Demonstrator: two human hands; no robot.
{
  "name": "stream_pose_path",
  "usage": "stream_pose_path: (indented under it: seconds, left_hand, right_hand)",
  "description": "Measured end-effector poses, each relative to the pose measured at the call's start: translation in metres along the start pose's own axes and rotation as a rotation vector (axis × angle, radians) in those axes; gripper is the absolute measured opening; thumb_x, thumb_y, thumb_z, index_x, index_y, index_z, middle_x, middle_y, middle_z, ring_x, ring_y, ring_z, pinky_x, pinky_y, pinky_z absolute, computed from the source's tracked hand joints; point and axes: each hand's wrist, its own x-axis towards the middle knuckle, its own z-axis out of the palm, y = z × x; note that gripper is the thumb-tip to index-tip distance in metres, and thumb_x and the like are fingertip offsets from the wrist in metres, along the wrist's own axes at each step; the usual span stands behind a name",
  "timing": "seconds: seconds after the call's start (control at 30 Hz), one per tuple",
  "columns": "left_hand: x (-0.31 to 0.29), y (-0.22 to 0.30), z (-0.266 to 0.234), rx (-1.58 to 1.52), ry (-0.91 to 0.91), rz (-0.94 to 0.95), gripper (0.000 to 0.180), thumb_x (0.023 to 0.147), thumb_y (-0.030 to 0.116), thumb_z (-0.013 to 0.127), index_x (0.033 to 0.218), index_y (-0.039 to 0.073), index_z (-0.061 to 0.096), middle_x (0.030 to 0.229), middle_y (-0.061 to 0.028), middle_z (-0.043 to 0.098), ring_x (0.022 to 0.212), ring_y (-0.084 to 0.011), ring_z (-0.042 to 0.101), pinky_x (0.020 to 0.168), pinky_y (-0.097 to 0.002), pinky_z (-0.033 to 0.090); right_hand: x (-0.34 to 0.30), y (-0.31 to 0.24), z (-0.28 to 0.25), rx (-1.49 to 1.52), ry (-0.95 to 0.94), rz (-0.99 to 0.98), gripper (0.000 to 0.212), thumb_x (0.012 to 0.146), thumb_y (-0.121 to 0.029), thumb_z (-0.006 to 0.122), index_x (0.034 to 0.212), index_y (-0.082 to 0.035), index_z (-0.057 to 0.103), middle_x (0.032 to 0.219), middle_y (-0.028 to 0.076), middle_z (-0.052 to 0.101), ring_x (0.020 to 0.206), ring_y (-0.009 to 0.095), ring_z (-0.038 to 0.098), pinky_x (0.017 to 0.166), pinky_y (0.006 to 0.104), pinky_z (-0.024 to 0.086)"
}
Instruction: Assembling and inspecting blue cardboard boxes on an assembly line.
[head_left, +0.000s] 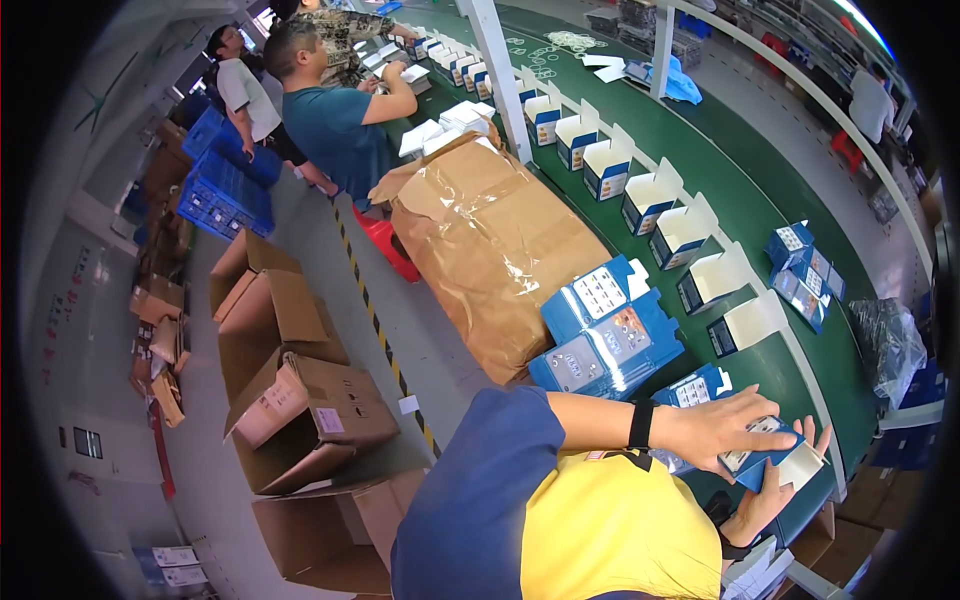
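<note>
At the lower right, a small blue-and-white cardboard box (pixel 757 466) with a raised white flap is between my two hands. My left hand (pixel 712 432), a black band at its wrist, grips the box from above and the left. From below and the right, my right hand (pixel 768 505) holds the same box, its fingers partly hidden behind it. Close to my left wrist lies a pile of flat printed blue cartons (pixel 690 388). Farther off, a larger pile of flat cartons (pixel 615 340) rests against a big brown paper-wrapped bundle (pixel 480 240).
Small boxes with raised lids (pixel 745 325) stand in a row along the green conveyor belt (pixel 790 385). Several blue boxes (pixel 803 275) lie across the belt. Open brown cartons (pixel 330 410) sit on the floor at left. Co-workers (pixel 335 125) are at the far end.
</note>
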Motion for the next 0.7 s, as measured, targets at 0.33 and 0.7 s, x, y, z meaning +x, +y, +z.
stream_pose_path:
  seconds: [0.33, 0.7]
  left_hand:
    - [0.009, -0.015, -0.003, -0.107, -0.115, 0.017, 0.048, 0.063, 0.026, 0.079, 0.104, 0.015, 0.057, 0.12, -0.023, 0.039, 0.106, -0.0437, 0.042, 0.089, -0.0477, 0.039]
    - [0.016, -0.024, -0.009, -0.252, -0.188, -0.08, 0.088, 0.055, 0.026, 0.085, 0.13, 0.017, 0.039, 0.123, -0.02, 0.04, 0.111, -0.04, 0.045, 0.098, -0.0474, 0.036]
  right_hand:
    - [-0.005, 0.026, -0.024, 0.123, -0.006, 0.094, 0.066, 0.082, -0.023, 0.064, 0.136, -0.002, 0.032, 0.127, 0.015, 0.046, 0.117, 0.026, 0.044, 0.101, 0.0368, 0.033]
    - [0.009, 0.025, -0.022, 0.174, -0.124, 0.006, 0.044, 0.076, -0.018, 0.072, 0.117, -0.01, 0.059, 0.13, 0.016, 0.047, 0.116, 0.027, 0.05, 0.096, 0.0359, 0.039]
